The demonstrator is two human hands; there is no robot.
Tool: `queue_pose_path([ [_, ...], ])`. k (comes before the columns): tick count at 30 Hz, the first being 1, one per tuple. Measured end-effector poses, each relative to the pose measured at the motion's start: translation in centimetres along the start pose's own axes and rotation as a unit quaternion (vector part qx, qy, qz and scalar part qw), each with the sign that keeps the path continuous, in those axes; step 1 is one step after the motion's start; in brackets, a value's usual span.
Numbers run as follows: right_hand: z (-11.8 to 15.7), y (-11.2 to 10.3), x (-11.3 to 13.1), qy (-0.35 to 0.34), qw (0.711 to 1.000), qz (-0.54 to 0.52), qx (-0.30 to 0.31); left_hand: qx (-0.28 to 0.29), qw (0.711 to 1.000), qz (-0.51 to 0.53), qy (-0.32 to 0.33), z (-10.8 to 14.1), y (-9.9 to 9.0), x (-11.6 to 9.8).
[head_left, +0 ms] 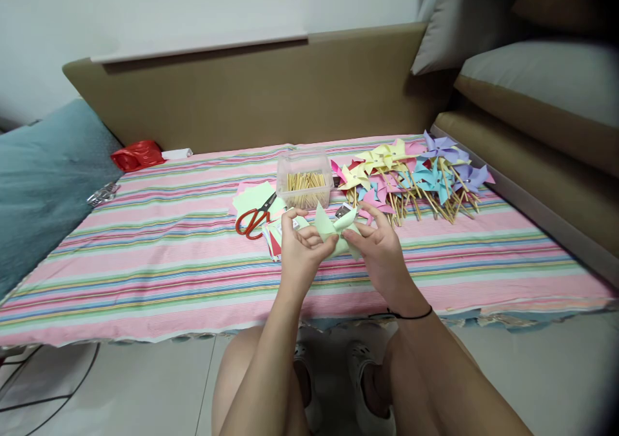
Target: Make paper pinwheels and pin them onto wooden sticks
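Observation:
A pale green paper pinwheel (343,223) with its blades curled inward is held between both hands, above the striped cloth. My left hand (307,242) pinches its left side, thumb near the middle. On the other side my right hand (380,239) grips the paper, thumb also close to the centre. Just beyond the hands stands a clear plastic box (304,162) of thin wooden sticks (305,188). Red-handled scissors (255,220) lie to the left on light green paper sheets (254,197). Whether a pin sits at the pinwheel's centre cannot be made out.
Finished pinwheels on sticks (411,171) in several colours are heaped to the right. A red plastic bag (138,156) and a white roll-like item (177,154) lie at the back left. Cushions (541,88) border the right, a blue cushion (48,178) the left.

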State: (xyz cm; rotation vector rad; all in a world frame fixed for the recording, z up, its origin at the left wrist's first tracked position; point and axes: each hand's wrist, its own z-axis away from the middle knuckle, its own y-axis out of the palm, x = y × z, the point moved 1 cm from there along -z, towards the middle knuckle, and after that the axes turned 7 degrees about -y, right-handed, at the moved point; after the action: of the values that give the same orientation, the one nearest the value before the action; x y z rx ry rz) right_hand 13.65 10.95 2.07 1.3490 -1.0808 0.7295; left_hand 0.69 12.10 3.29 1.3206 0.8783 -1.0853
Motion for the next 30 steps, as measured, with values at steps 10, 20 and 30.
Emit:
queue_pose_path([
  [10,0.27,-0.41,0.93,-0.042,0.997,0.046,0.039,-0.001,1.0,0.0,-0.01,-0.44,-0.7,0.69],
  [20,0.23,-0.54,0.49,-0.053,0.996,0.061,0.04,-0.02,0.999,-0.033,0.018,-0.01,-0.58,0.15],
  [30,0.26,-0.37,0.63,-0.048,0.996,0.068,0.031,-0.022,0.999,-0.033,0.027,0.25,-0.29,-0.2],
])
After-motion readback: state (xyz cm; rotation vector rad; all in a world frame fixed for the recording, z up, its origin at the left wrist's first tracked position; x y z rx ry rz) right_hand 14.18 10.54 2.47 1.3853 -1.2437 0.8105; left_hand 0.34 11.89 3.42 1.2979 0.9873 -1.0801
